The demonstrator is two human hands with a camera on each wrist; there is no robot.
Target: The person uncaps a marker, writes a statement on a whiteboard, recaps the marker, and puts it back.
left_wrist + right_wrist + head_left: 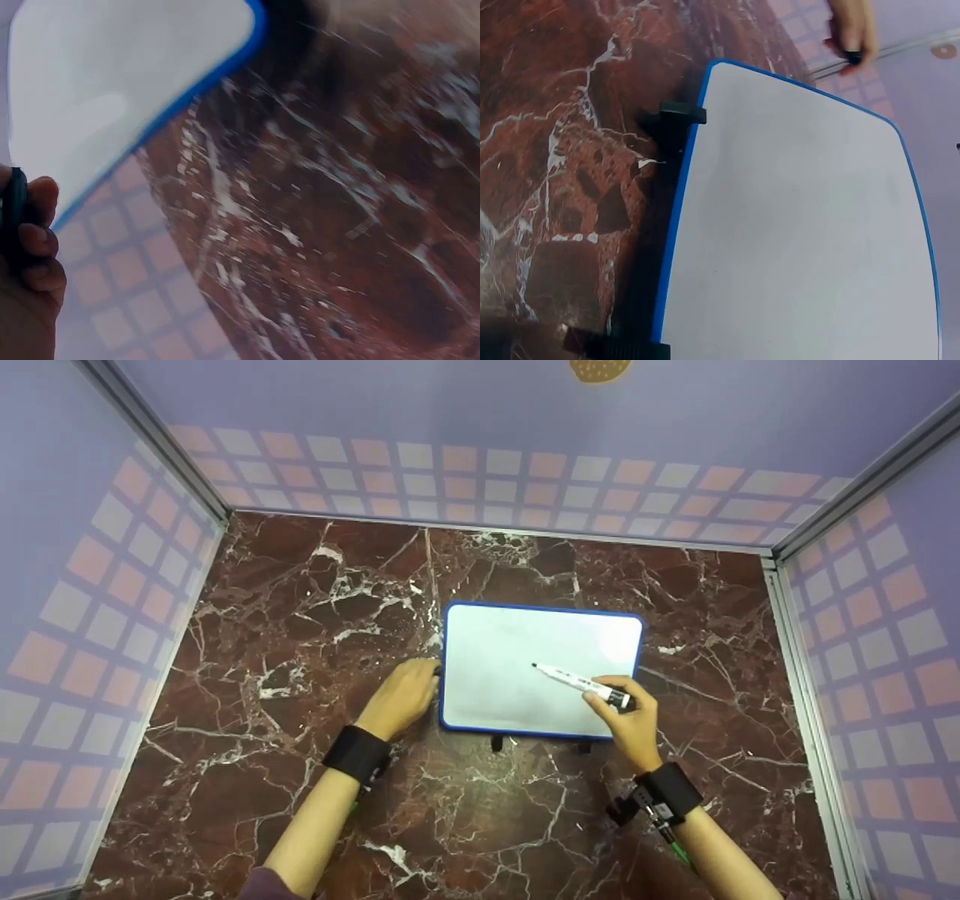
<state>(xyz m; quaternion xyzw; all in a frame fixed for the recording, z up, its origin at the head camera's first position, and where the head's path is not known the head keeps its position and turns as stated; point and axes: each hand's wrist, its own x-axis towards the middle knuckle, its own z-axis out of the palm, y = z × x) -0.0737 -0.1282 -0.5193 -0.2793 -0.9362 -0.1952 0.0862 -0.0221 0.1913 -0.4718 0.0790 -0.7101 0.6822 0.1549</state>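
A whiteboard (517,660) with a blue rim leans up from the marble-patterned table, on small black feet (681,112) at its near edge. In the head view my right hand (634,716) pinches a white marker (574,679) near its black rear end. The marker's bare dark tip points left, over the middle of the board. My left hand (401,697) is beside the board's left edge. Its fingers curl round a small black piece (13,217) that resembles a marker cap, partly hidden by them. The board's surface (795,217) shows no writing.
Lilac panels (480,412) with pink and white squares stand at the back and both sides. Metal strips (799,697) run along the table's edges. The dark red marble-patterned surface (300,607) extends around the board.
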